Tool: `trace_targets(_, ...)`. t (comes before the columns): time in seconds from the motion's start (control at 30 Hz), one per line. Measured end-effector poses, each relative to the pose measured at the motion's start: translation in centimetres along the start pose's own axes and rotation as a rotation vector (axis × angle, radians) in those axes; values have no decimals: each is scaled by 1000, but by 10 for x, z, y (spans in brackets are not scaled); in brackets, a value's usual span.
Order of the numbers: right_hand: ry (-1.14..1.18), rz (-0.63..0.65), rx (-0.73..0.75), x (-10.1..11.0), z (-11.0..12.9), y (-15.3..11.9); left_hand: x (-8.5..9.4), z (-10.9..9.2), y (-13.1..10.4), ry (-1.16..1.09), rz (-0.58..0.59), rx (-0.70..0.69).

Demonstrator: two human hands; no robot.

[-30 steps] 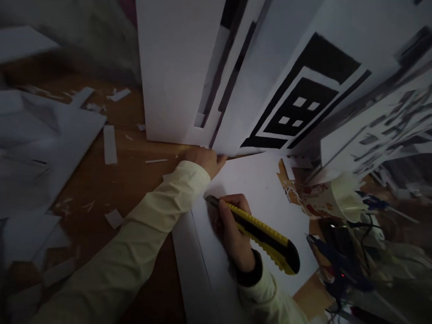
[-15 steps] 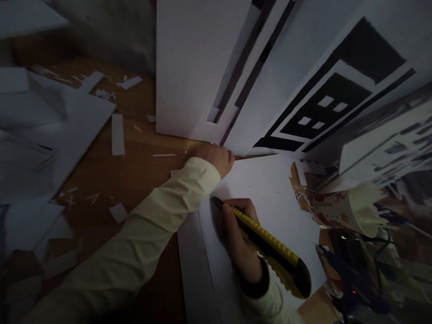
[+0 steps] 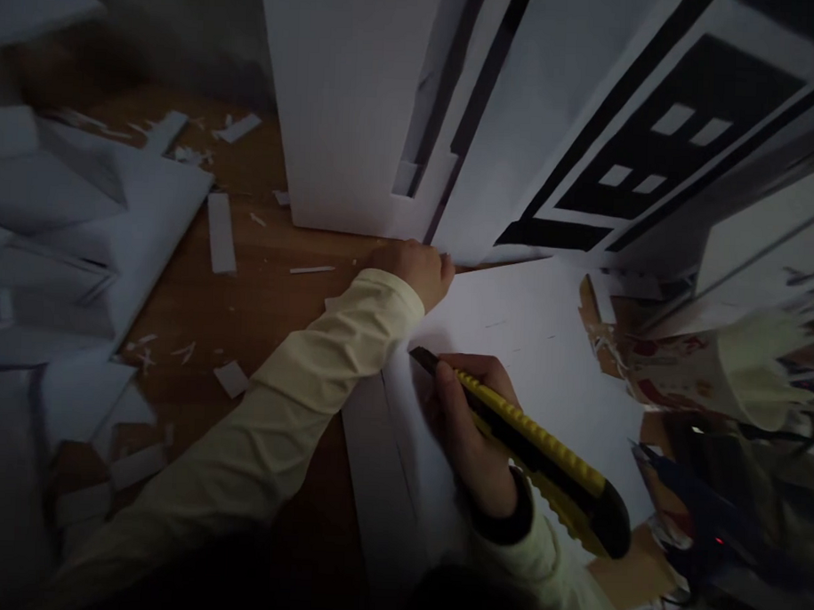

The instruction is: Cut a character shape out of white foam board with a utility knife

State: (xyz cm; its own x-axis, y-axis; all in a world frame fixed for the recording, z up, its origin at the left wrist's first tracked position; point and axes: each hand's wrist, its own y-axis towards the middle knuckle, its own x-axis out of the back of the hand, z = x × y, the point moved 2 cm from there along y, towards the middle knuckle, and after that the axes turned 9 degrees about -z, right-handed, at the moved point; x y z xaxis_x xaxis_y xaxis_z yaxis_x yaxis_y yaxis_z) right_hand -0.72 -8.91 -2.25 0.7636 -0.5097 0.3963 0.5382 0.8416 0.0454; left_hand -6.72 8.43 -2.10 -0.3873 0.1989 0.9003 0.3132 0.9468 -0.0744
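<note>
My right hand (image 3: 476,423) grips a yellow and black utility knife (image 3: 542,443). Its blade (image 3: 422,357) points to the far left, at the surface of a white board (image 3: 539,345) near a long dark line along its left side. Ahead of the blade, my left hand (image 3: 418,270) is closed at the board's far left edge, knuckles up. Most of its fingers are hidden, so what they grip, if anything, does not show. The left forearm crosses the wooden table (image 3: 279,314) in a pale sleeve.
Large white panels (image 3: 347,116) with black cut-out shapes stand just beyond my hands. White sheets (image 3: 157,198) and scraps lie at the left. On the right are a paper cup (image 3: 698,369) holding white pieces and a dark blue tool (image 3: 694,502) with a red light.
The view has shifted, so hands, board and panels all appear slightly higher and farther right. Between the hands, the spacing looks about the same, and the knife stays in my right hand.
</note>
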Motion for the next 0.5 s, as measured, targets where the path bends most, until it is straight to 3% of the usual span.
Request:
trace_targets(0.3,-135,106,67,5,11,5,-7,2,2,-20,-5,8)
trace_targets(0.5,-161,105,165,2,13,6,-6,2,2,-6,1,-7)
